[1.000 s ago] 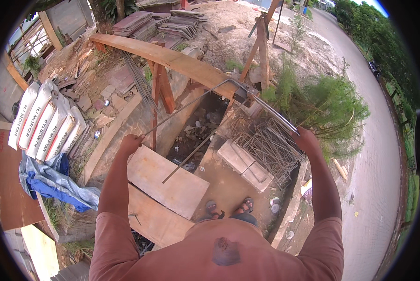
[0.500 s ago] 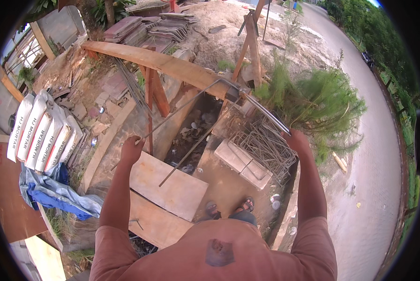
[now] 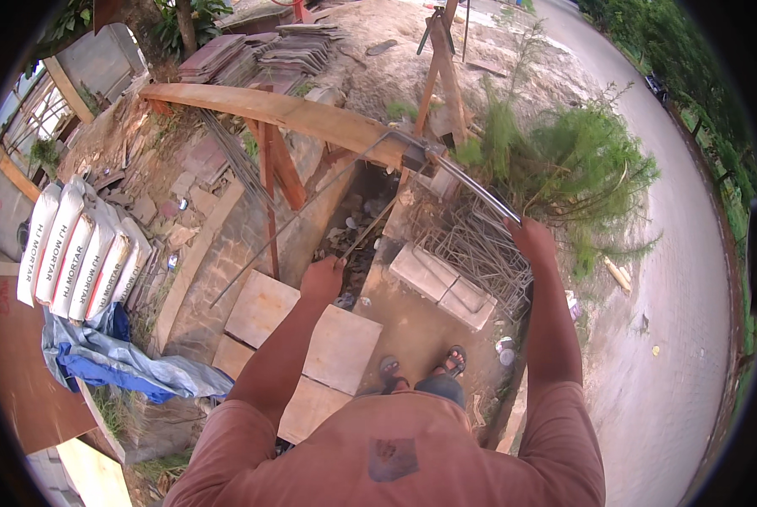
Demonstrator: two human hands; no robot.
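My right hand (image 3: 530, 240) is closed around the end of a shiny steel pipe handle (image 3: 480, 193). That handle runs up to a metal bending block (image 3: 419, 154) on the end of a wooden beam (image 3: 285, 111). A thin steel rod (image 3: 311, 199) leaves the block with a sharp bend and slants down to the left, its far end free. Below the beam, a second straight length of steel rod (image 3: 370, 228) slopes down from near the block. My left hand (image 3: 322, 277) grips its lower part; my hand and forearm hide its end.
Bent steel stirrups (image 3: 480, 253) lie piled right of my feet beside a pale concrete slab (image 3: 443, 286). Flat boards (image 3: 340, 342) rest below my left arm. A debris-filled trench (image 3: 366, 207), stacked mortar bags (image 3: 83, 253), a leafy bush (image 3: 581, 169) and a paved road (image 3: 683, 279) surround me.
My left hand has let go of the long slanting rod, moved right and taken hold of the straight length below the beam. My right hand stays on the pipe handle.
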